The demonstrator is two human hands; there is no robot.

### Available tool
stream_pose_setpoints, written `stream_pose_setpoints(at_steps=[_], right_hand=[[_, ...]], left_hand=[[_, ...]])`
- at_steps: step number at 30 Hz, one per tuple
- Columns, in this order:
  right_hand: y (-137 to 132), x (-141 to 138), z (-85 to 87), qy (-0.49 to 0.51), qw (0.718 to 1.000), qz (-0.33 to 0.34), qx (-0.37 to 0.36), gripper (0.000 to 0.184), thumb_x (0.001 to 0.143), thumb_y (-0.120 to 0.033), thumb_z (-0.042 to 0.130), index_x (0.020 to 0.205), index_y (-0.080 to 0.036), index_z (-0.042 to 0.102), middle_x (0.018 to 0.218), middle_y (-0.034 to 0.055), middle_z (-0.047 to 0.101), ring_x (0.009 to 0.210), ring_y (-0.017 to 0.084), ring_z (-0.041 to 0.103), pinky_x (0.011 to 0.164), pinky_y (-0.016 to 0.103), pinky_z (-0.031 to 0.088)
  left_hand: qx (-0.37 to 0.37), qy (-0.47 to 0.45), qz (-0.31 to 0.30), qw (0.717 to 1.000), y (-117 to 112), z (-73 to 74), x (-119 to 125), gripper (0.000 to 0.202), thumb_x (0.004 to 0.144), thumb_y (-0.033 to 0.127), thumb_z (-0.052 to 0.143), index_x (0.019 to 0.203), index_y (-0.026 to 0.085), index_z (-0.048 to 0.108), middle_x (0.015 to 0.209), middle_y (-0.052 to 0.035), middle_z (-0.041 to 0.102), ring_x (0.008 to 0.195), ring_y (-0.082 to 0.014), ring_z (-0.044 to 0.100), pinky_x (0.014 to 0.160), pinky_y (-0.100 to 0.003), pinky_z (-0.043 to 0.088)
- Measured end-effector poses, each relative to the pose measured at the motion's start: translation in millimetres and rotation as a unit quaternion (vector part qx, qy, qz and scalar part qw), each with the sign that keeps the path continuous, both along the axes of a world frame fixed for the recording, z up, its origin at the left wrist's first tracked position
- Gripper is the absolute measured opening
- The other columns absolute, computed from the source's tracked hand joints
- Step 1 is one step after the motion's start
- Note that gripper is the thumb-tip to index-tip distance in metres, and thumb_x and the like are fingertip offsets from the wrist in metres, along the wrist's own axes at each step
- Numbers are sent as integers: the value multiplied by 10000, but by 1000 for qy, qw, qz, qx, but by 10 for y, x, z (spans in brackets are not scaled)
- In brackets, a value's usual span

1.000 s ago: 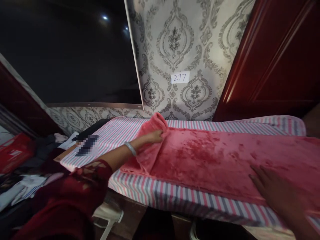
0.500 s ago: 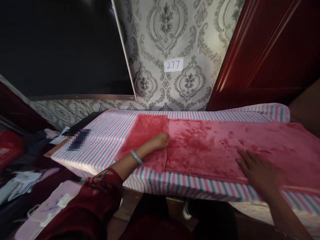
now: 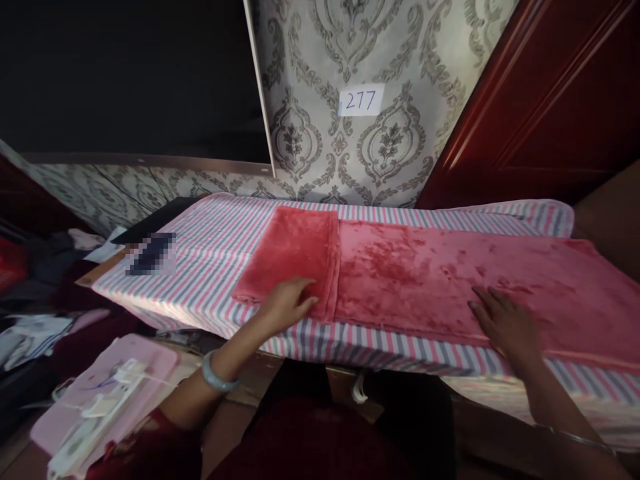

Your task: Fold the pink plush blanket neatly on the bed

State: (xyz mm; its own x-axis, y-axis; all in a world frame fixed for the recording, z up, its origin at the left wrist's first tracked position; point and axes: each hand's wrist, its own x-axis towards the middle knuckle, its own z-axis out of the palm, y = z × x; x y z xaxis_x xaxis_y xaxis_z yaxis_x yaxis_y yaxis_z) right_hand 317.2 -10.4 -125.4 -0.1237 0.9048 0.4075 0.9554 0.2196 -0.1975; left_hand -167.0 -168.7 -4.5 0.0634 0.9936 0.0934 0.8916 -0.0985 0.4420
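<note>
A pink plush cloth [image 3: 425, 280] lies spread along a striped ironing surface [image 3: 210, 260]. Its left end is folded over into a flat flap [image 3: 293, 250]. My left hand [image 3: 286, 305] rests flat on the near edge of that flap, fingers stretched out, a pale bangle on the wrist. My right hand [image 3: 505, 321] lies flat on the cloth's near edge to the right, fingers spread. Neither hand grips anything.
A patterned wall with a paper label "277" [image 3: 361, 100] stands behind the surface. A dark screen [image 3: 130, 73] hangs at the left and a red wooden door [image 3: 550, 100] at the right. A pink case [image 3: 100, 393] and piled clothes [image 3: 35, 320] sit low left.
My left hand has laid the lifted cloth end down flat as a folded flap and slid toward the near edge. My right hand shifted slightly left on the cloth.
</note>
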Motion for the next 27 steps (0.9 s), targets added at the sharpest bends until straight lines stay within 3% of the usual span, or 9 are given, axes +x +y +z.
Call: stream_pose_setpoints(at_steps=[4,7,10,13,16,19,22,24,27], right_hand=[[29,-2,172,45,999,-10,5,506,877,-493,430,1152,-202,739,1253,193,694,1249,381,618,1067,573,480],[53,-273,397,120,991,8,52,479,882,-504,434,1116,-221,741,1196,164,724,1206,360,647,1084,571,476],[129,-909,601,245,967,69,-7,495,879,-489,482,1180,-175,717,1128,155,751,982,302,723,910,486,584],[259,-1772,739,322,928,165,-89,445,860,-423,551,1187,-168,713,1111,121,757,870,231,723,839,391,602],[419,-2578,823,352,900,146,-212,421,909,-317,553,1281,-154,664,974,85,750,742,172,707,716,304,600],[606,-3137,864,340,899,135,-242,458,952,-283,538,1389,-154,584,873,56,736,639,148,685,621,269,578],[793,-3463,891,317,911,137,-226,470,960,-298,559,1411,-167,570,960,74,757,764,180,722,722,300,591],[889,-3604,907,301,920,148,-203,481,944,-288,580,1413,-177,580,1158,100,748,994,212,722,883,324,572],[968,-3738,918,279,930,169,-170,545,891,-208,606,1435,-188,580,1423,92,639,1277,208,610,1079,295,461]], left_hand=[[32,90,-74,993,-190,-149,227,306,947,342,588,1210,219,683,1130,-121,681,1081,-302,610,929,-442,484],[53,119,-81,988,-210,-217,284,425,921,407,635,1303,222,627,1244,-140,639,1125,-331,576,934,-477,462],[76,122,-58,988,-197,-312,343,582,871,493,693,1362,203,579,1299,-169,607,1147,-357,555,942,-502,449],[98,113,-6,989,-192,-442,416,520,864,430,693,1311,184,597,1237,-172,616,1116,-350,557,922,-492,455],[117,122,31,985,-200,-562,438,364,848,247,649,1203,171,634,1151,-147,629,1066,-324,563,903,-467,461],[145,139,35,979,-204,-651,405,308,814,123,600,1115,160,654,1092,-120,634,1020,-296,567,881,-435,459],[181,145,27,972,-181,-733,369,303,792,81,586,1071,173,660,1046,-98,633,970,-275,566,842,-412,448],[212,141,31,967,-151,-794,352,295,779,73,587,1042,182,663,1021,-91,634,938,-270,562,816,-407,436],[255,128,27,958,-106,-876,320,290,774,66,581,1021,193,661,991,-80,640,903,-258,555,796,-397,418]])
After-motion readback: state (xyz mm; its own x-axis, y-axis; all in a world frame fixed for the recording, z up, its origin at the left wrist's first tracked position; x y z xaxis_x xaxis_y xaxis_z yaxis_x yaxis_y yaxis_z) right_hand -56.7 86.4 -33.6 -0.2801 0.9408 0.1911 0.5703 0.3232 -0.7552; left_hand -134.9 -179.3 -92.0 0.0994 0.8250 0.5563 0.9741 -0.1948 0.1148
